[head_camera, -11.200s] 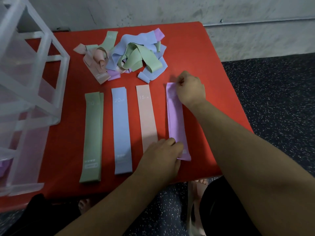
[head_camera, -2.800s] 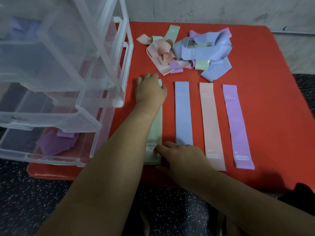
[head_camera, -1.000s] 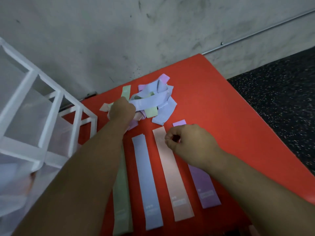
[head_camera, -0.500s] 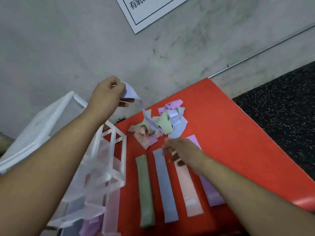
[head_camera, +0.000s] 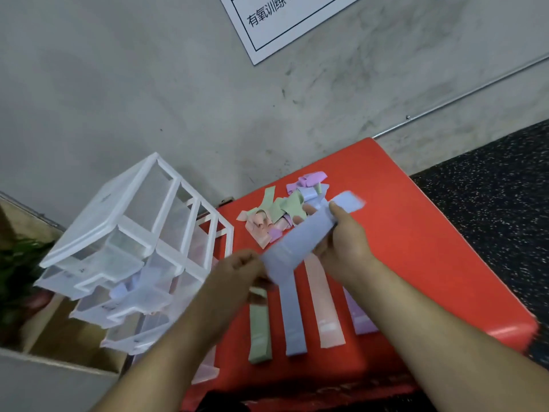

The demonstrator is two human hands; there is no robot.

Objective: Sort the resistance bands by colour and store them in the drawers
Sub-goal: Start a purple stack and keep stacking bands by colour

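Note:
I hold a blue resistance band [head_camera: 300,237] stretched flat in the air between both hands. My left hand [head_camera: 237,267] pinches its near end. My right hand [head_camera: 346,239] grips it near the far end. Below it, flat on the red table [head_camera: 430,263], lie a green band [head_camera: 259,328], a blue band [head_camera: 294,319], a pink band [head_camera: 325,313] and a purple band [head_camera: 358,315], side by side. A tangled pile of mixed bands [head_camera: 282,214] sits behind them. The clear plastic drawer unit [head_camera: 133,248] stands at the left, with a blue band in one drawer.
A grey wall with a white notice [head_camera: 282,19] rises behind the table. Dark speckled floor [head_camera: 490,203] lies to the right. A wooden box [head_camera: 59,337] and green leaves [head_camera: 17,272] are left of the drawers.
My left hand has come down from above the drawers with the blue band, free of the pile. My right hand has taken hold of its other end, and the band is pulled flat.

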